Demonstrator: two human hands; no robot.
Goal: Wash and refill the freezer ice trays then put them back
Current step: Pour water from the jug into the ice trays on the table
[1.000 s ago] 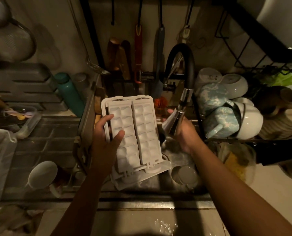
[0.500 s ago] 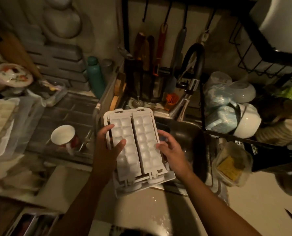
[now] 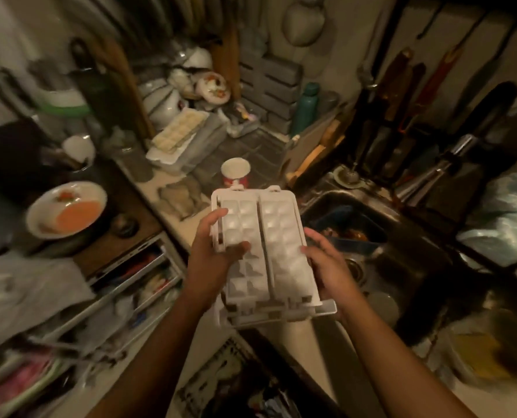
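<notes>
A white twin ice tray point(image 3: 263, 245) is held over the counter edge: left hand point(image 3: 209, 260) is clamped on its left side, right hand point(image 3: 326, 267) on its right, w/ sink point(image 3: 402, 224) just beside.

White ice tray point(image 3: 263, 245), teal bottle point(image 3: 305, 108), orange-filled floral-patterned bowl point(image 3: 67, 209), red-and-white mug point(image 3: 235, 173), blue-and-white mottled crockery point(image 3: 507, 224)

I logged the ice tray point(image 3: 269, 245) as white plastic, matt, with a faint wet shine in its cells. Sink point(image 3: 372, 206) read as bare metal with a dull, stained sheen. Plate point(image 3: 67, 209) at the counter's left edge: glazed, glossy ceramic. Bottle point(image 3: 305, 107) at the counter's back: teal, smooth, matt. Handle point(image 3: 311, 158) by the sink's left rim: pale wood.
</notes>
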